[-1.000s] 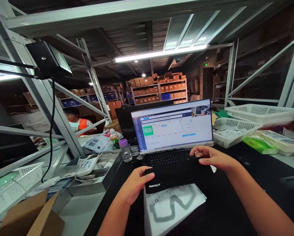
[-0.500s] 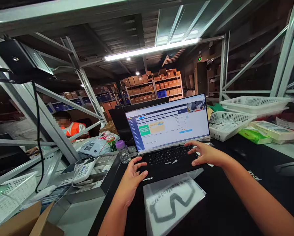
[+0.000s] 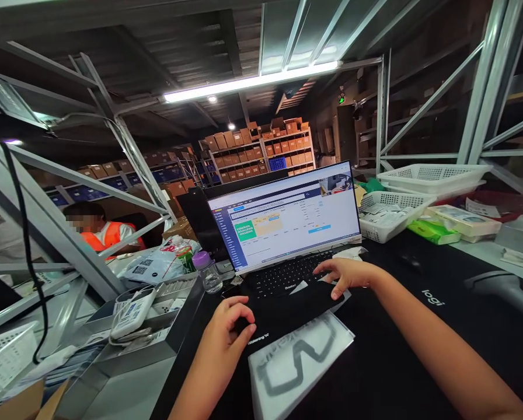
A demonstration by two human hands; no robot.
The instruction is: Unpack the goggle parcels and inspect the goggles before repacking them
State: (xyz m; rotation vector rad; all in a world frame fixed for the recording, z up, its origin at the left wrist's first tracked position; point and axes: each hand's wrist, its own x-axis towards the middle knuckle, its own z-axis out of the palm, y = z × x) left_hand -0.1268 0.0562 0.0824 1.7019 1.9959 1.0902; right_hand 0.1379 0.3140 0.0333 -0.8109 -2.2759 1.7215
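Observation:
Between my two hands lies a flat, soft-looking black item (image 3: 283, 312) with small white lettering, dark against the black desk mat. My left hand (image 3: 229, 329) has curled fingers and its thumb at the item's lettered left end. At the opposite end, my right hand (image 3: 347, 275) pinches the item between thumb and fingers; the exact contact is hard to see. Beneath the item's near edge is a clear-frosted plastic packet (image 3: 296, 364) with a large grey zigzag mark. A black keyboard (image 3: 283, 275) sits behind the item, below a lit monitor (image 3: 283, 221).
A purple-capped bottle (image 3: 209, 280) stands left of the keyboard, beside a grey box (image 3: 174, 326) of small goods. To the right are a mouse (image 3: 410, 263), a grey scanner (image 3: 502, 289) and white baskets (image 3: 388, 233). Beyond the metal frame sits a person in an orange vest (image 3: 112, 236).
The black item's lettered end has come nearer me with my left hand, and the item now overlaps the packet's far part. My view has shifted to the right.

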